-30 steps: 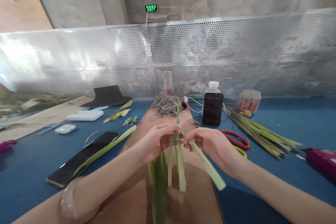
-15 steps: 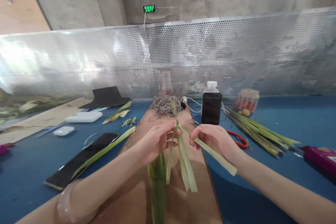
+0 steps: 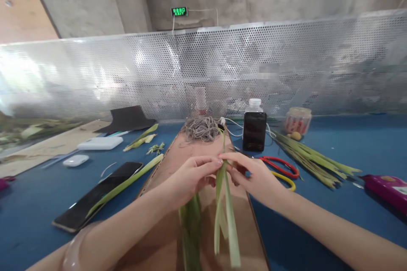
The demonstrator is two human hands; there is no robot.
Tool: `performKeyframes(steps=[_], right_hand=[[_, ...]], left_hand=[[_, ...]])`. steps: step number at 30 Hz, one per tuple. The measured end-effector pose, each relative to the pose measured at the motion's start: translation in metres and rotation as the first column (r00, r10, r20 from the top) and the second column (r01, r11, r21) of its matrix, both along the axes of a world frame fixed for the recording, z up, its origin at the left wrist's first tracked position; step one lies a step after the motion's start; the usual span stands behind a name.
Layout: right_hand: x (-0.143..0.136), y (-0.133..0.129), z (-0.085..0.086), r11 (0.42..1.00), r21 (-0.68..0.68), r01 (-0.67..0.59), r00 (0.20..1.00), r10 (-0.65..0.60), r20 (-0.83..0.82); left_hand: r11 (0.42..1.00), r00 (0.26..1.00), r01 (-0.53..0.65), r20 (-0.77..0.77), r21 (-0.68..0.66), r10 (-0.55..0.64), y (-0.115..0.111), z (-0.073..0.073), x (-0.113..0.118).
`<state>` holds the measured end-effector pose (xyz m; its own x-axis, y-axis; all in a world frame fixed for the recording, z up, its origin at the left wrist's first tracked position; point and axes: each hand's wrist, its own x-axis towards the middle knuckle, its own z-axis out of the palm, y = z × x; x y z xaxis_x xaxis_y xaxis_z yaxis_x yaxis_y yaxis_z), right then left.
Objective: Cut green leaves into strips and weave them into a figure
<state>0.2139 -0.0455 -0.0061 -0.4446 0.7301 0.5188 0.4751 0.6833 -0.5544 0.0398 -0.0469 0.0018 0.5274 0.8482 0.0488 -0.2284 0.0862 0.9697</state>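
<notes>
Both hands meet in the centre over a brown cardboard box [image 3: 152,245]. My left hand [image 3: 190,175] is closed, thumb and fingertips pinching green leaf strips [image 3: 233,228] near their upper end. My right hand [image 3: 254,173] is closed on the same strips from the other side, its fingertips touching those of the left. A thin piece of leaf sticks up above the fingers, and several pale green strips hang down below. Fingers hide the exact point of the grip. Under the left hand lies a bundle of wider green leaves [image 3: 191,237] on the cardboard.
Grey string [image 3: 203,129] is heaped at the box's far end. To the right are an upright phone [image 3: 255,131], a red loop handle [image 3: 281,166], a yellow one [image 3: 288,181], leaf stalks [image 3: 311,159] and a jar [image 3: 298,122]. On the left lies a black phone [image 3: 98,197] under a leaf.
My right hand has moved left to meet the left hand at the strips. The strip it held out to the right no longer sticks out there. A yellow handle has come into view.
</notes>
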Motion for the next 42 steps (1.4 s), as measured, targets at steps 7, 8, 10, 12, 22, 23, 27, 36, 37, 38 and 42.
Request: performKeyframes(steps=[7,8,10,12,22,23,27,36,37,38,42], right_hand=[[-0.003,-0.005,0.000,0.957,-0.280,-0.079,0.928,-0.032,-0.371],[-0.004,-0.005,0.001,0.951,-0.293,-0.098,0.920,-0.026,-0.391],[-0.004,-0.006,0.002,0.940,-0.312,-0.136,0.916,0.000,-0.400],[-0.005,-0.007,0.003,0.926,-0.342,-0.162,0.922,0.018,-0.388],[-0.011,-0.009,0.001,0.864,-0.425,-0.269,0.828,-0.018,-0.561],[-0.012,-0.011,0.001,0.853,-0.436,-0.287,0.823,-0.014,-0.568],[-0.013,-0.014,0.000,0.852,-0.425,-0.305,0.836,0.027,-0.548],[-0.012,-0.013,-0.008,0.831,-0.470,-0.298,0.901,0.083,-0.425],[-0.013,-0.013,-0.008,0.822,-0.480,-0.306,0.900,0.085,-0.428],[-0.013,-0.013,-0.008,0.816,-0.487,-0.313,0.896,0.083,-0.436],[-0.015,-0.016,-0.008,0.798,-0.499,-0.338,0.882,0.083,-0.464]], left_hand=[[0.988,0.993,-0.018,0.109,-0.154,0.035,0.002,0.003,-0.007],[0.983,0.991,0.009,0.132,-0.185,0.015,0.004,0.002,-0.008],[0.975,0.986,0.080,0.163,-0.210,-0.045,0.006,-0.001,-0.009],[0.978,0.985,0.110,0.149,-0.176,-0.084,0.007,-0.003,-0.009],[0.999,0.990,-0.036,0.133,-0.021,0.039,0.007,-0.008,-0.003],[0.999,0.991,-0.050,0.122,-0.014,0.051,0.008,-0.010,-0.003],[0.986,0.987,-0.162,0.028,0.043,0.161,0.009,-0.012,-0.002],[0.858,0.906,-0.283,-0.173,0.429,0.385,0.003,-0.005,0.000],[0.848,0.899,-0.284,-0.184,0.447,0.398,0.003,-0.005,0.000],[0.840,0.891,-0.290,-0.191,0.458,0.411,0.002,-0.006,0.000],[0.794,0.853,-0.324,-0.204,0.513,0.480,-0.002,-0.007,0.001]])
